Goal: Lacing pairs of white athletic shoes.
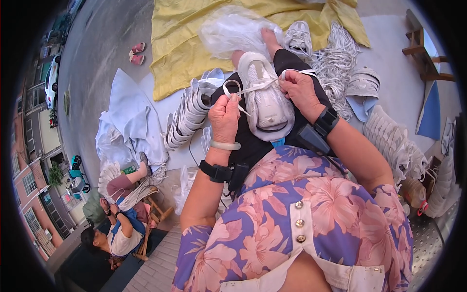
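A white shoe upper (262,92) lies lengthwise on my lap between my thighs. White shoelace (260,88) crosses over its opening and runs between my two hands. Pinched in my left hand (225,117) is a looped part of the lace, at the left side of the upper. To the right, my right hand (300,89) grips another looped part of the lace, with a loose length trailing off to its right. Both hands are closed, a little above the upper. A pale bangle and black straps circle my wrists.
Stacked uppers (187,114) stand left of my legs, and more uppers (389,136) line the right. A heap of white laces (335,68) lies front right. Yellow sheeting (177,44) and clear plastic (233,31) spread ahead. Another person (119,233) sits at lower left.
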`<state>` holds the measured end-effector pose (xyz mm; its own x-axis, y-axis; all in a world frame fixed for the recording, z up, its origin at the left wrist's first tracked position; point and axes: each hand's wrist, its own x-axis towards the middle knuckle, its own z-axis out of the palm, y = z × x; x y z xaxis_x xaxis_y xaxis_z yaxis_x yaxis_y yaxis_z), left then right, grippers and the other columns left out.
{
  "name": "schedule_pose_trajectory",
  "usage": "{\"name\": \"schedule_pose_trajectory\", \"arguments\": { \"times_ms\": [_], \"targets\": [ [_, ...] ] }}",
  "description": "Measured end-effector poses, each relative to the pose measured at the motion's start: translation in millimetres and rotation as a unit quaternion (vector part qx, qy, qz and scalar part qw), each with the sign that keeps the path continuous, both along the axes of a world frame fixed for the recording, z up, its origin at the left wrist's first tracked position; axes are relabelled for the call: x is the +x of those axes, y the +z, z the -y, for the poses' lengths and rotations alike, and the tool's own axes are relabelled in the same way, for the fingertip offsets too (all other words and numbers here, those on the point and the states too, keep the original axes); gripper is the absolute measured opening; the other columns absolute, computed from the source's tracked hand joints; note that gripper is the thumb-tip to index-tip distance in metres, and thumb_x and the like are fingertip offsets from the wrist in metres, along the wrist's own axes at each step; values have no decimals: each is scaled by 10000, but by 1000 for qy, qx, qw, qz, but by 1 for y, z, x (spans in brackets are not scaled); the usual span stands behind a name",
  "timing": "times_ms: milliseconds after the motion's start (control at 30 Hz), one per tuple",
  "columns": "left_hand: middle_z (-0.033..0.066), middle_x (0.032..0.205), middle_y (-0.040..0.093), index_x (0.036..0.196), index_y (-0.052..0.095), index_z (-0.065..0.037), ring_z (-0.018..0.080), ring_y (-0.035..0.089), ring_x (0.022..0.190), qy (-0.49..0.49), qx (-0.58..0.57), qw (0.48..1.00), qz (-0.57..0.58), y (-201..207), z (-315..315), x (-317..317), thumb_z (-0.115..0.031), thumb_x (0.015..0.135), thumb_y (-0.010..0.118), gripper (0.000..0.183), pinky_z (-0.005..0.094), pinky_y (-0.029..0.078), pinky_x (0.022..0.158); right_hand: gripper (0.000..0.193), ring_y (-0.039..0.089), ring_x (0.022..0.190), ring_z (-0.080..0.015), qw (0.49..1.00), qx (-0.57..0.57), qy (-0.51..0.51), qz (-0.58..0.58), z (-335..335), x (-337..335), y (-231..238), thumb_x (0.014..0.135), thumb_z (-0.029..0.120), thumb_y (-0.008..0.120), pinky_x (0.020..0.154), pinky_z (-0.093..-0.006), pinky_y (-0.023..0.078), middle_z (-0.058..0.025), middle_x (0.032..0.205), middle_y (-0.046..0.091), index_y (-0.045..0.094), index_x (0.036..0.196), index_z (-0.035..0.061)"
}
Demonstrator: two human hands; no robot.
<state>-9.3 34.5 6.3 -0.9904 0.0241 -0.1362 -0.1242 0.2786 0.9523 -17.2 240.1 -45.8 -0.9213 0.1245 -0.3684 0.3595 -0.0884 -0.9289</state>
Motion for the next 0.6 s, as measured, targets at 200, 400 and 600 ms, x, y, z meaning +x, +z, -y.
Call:
{"name": "schedule_pose_trajectory", "arguments": {
  "times_ms": [200, 400, 600],
  "targets": [
    [-16, 563, 480, 802, 533, -83, 62, 440, 441, 68, 214, 951, 212, 3, 10, 7, -203, 901, 514, 157, 186, 328, 386, 91, 441, 523, -44, 999, 32, 20, 16, 1, -2, 2, 798, 94, 570, 472, -211, 376, 20, 607, 515, 561, 723, 42],
    [47, 688, 609, 873, 539, -67, 101, 587, 546, 15, 253, 933, 254, 4, 7, 3, -149, 878, 541, 83, 188, 435, 439, 101, 451, 501, -82, 999, 36, 9, 2, 1, -1, -4, 779, 100, 594, 469, -255, 378, -10, 570, 506, 563, 725, 20],
    [44, 675, 608, 822, 526, -69, 73, 553, 487, 30, 248, 939, 236, 0, 1, 2, -140, 868, 548, 87, 167, 415, 407, 135, 544, 610, -278, 944, 264, 52, -194, 12, 3, -7, 754, 155, 608, 589, -353, 433, -122, 657, 559, 556, 726, 33]
  ]
}}
